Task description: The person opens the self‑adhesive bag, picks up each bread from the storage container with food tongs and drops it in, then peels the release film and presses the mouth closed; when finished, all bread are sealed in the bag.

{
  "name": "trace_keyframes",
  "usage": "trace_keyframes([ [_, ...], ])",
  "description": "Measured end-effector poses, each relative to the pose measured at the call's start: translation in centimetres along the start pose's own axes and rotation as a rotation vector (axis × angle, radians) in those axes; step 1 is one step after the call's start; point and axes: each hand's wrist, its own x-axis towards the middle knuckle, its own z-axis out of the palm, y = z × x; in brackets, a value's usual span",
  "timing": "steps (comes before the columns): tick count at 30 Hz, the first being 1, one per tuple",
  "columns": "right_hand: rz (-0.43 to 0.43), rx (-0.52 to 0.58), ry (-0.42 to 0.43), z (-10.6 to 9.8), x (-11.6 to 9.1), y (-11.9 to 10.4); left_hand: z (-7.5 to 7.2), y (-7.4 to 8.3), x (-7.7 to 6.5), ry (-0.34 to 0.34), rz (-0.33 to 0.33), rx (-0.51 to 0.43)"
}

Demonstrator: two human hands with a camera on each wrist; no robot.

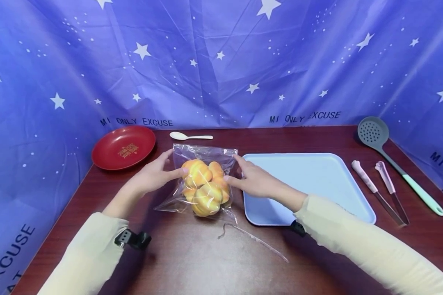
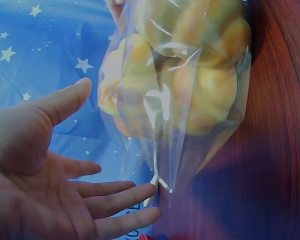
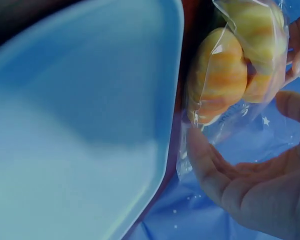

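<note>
A clear plastic bag (image 1: 203, 151) holding several yellow-orange bread rolls (image 1: 207, 198) sits on the dark red table between both hands. My left hand (image 1: 153, 174) is at the bag's left side, thumb by the rolls. In the left wrist view its fingers (image 2: 117, 205) are straight and spread, the tips by the bag's edge. On the opposite side, my right hand (image 1: 256, 178) has its index finger at the bag's upper right corner and its thumb near the rolls. The right wrist view shows that hand (image 3: 260, 185) loosely bent, thumb and index finger apart.
A light blue tray (image 1: 299, 176) lies right of the bag, under the right forearm. Tongs (image 1: 376, 190) and a slotted skimmer (image 1: 406, 176) are farther right. A red plate (image 1: 123, 147) and white spoon (image 1: 190, 136) lie at the back. A thin tie strip (image 1: 262, 241) lies in front.
</note>
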Motion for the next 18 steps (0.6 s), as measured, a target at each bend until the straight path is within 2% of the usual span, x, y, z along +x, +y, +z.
trace_keyframes([
  [3, -0.009, -0.054, 0.053, -0.4, -0.9, 0.3, -0.3, 0.0, -0.3, 0.028, 0.006, 0.04],
  [6, -0.054, -0.096, 0.112, -0.6, -1.9, 0.6, -0.5, -0.1, -0.5, 0.061, 0.01, 0.079],
  [10, -0.208, -0.158, 0.175, -0.6, -3.1, 1.2, -0.5, -0.2, -0.6, 0.101, 0.024, 0.121],
  [13, -0.311, -0.218, 0.166, 0.0, -4.1, 1.6, -0.5, -0.2, -0.6, 0.123, 0.044, 0.137],
  [16, -0.352, -0.24, 0.147, 0.5, -4.8, 1.9, -0.4, -0.2, -0.6, 0.147, 0.067, 0.144],
  [18, -0.367, -0.235, 0.163, 0.6, -5.1, 2.1, -0.4, -0.3, -0.6, 0.171, 0.082, 0.162],
])
